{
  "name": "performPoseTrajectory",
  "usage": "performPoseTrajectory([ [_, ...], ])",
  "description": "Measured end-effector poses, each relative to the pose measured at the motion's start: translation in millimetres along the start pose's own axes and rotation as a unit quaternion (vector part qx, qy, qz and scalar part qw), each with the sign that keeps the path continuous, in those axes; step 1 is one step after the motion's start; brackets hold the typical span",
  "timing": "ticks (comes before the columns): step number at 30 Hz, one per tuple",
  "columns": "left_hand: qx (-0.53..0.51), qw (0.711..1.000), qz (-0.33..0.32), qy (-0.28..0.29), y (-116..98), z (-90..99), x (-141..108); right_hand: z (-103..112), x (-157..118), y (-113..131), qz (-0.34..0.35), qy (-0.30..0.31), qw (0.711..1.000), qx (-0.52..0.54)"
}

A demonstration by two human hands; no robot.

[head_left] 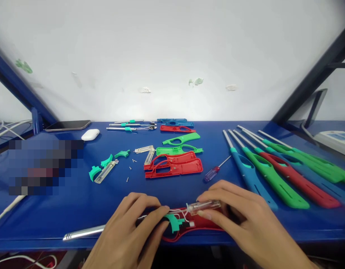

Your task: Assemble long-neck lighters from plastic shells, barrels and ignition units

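My left hand (133,228) is closed around the narrow end of a red lighter half-shell (207,222) at the table's front edge. A metal tube (84,232) sticks out to the left from under that hand. In the shell sit a teal trigger (175,222) and white wires, partly covered by my fingers. My right hand (242,213) pinches a clear fuel tank (204,206) between thumb and fingers, just above the shell's wide end. Whether the tank touches the shell I cannot tell.
Assembled lighters (281,168) lie at right, beside a small screwdriver (212,173). Loose red half-shells (178,168), green half-shells (183,139), a clear tank (106,172), screws (127,179) and metal tubes (123,128) are spread behind. A phone (68,125) and white case (90,134) lie back left.
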State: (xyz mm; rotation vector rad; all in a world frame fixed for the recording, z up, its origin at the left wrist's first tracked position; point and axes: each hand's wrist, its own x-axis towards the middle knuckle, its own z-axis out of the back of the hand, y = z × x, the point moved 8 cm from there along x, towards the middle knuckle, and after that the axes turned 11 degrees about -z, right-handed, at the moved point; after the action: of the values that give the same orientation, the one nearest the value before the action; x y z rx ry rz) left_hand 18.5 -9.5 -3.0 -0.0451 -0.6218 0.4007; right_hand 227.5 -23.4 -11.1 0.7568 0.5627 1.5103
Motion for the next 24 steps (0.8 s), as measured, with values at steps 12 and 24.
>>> performPoseTrajectory([
  [12, -0.004, 1.000, 0.009, -0.008, 1.0, -0.4, 0.0, 4.5, -0.6, -0.4, 0.008, -0.018, 1.000, 0.012],
  [24, -0.020, 1.000, 0.001, -0.006, 1.2, 0.5, 1.3, 5.0, -1.8, -0.9, 0.017, -0.021, 1.000, 0.011],
])
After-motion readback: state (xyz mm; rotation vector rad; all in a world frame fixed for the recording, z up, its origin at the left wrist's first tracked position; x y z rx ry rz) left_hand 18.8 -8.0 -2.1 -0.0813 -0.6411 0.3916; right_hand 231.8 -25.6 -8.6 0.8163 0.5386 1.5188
